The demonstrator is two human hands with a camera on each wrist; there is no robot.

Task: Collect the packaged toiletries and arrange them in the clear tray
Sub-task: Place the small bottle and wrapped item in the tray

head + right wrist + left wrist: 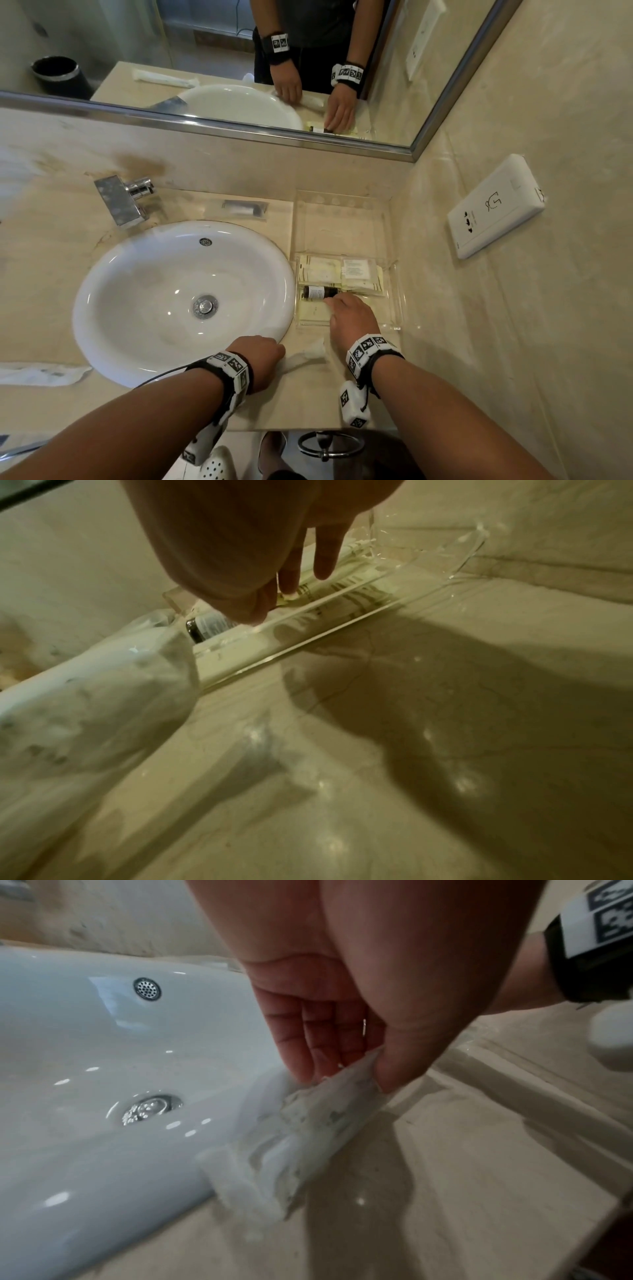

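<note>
Left hand (262,359) sits at the near rim of the sink (113,281), thumb and fingers pinching one end of a white packet (308,1123). The packet lies on the table (308,401) between sink and tray, its far end pointing at the tray's near wall; wrist view is motion-blurred.

Right hand (349,313) is inside the clear tray (397,301), palm down, fingers straight and loosely spread, fingertips (291,588) resting on a flat yellowish packet at the near end. It grips nothing as far as I can tell.

Tray sits on the table right of the sink, near the side wall. Contents, all in the near half: small dark bottle (320,292) with a white label lying on its side just beyond the fingertips, then pale sachets (342,272) stacked behind it.

More packets outside the tray: a clear sleeve with a dark item (245,208) behind the sink beside the tap (123,200), and a white packet at the left edge of the table (41,373).

Mirror (239,68) above reflects both hands.
</note>
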